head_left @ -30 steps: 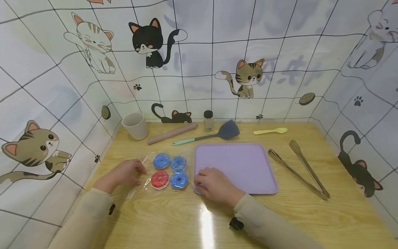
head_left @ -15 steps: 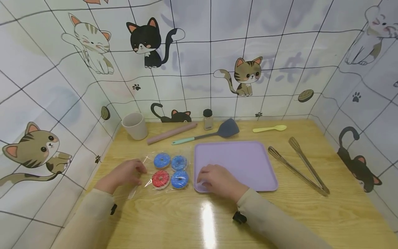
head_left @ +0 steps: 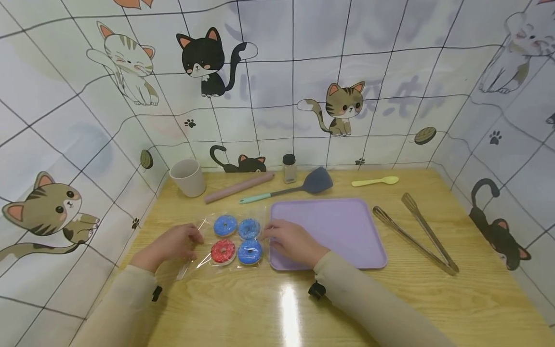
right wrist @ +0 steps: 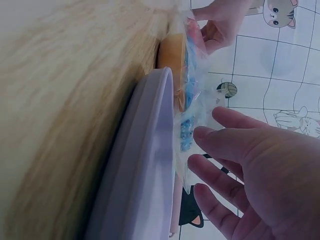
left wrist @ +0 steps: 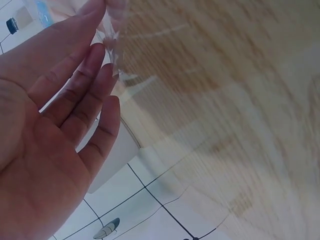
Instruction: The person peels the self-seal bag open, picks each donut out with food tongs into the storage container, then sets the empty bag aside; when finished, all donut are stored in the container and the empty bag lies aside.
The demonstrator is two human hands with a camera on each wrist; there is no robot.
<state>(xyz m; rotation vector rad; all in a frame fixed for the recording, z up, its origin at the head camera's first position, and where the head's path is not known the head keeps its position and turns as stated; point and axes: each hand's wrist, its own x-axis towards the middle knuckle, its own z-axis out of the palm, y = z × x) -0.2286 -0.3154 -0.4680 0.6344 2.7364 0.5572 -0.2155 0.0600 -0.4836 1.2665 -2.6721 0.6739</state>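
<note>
A clear plastic bag (head_left: 202,262) with several toy-like donuts lies on the table, three blue and one red donut (head_left: 223,251). My left hand (head_left: 173,246) pinches the bag's left edge between thumb and forefinger; in the left wrist view its other fingers are loosely bent beside the film. My right hand (head_left: 290,241) is over the left part of the lilac tray (head_left: 342,231), fingertips by the bag's right edge. In the right wrist view its fingers (right wrist: 220,185) are spread and grip nothing; whether they touch the film I cannot tell.
Behind the bag and tray stand a beige cup (head_left: 188,178) and a black-capped jar (head_left: 289,169). A rolling pin (head_left: 238,188), a spatula (head_left: 317,181) and a yellow spoon (head_left: 376,181) lie there. Metal tongs (head_left: 418,236) lie to the right. Cat-patterned walls enclose the table.
My right hand has moved from the tray's front left corner, slightly right at first, then left and farther back to the bag's right edge. The left hand and bag stay nearly in place.
</note>
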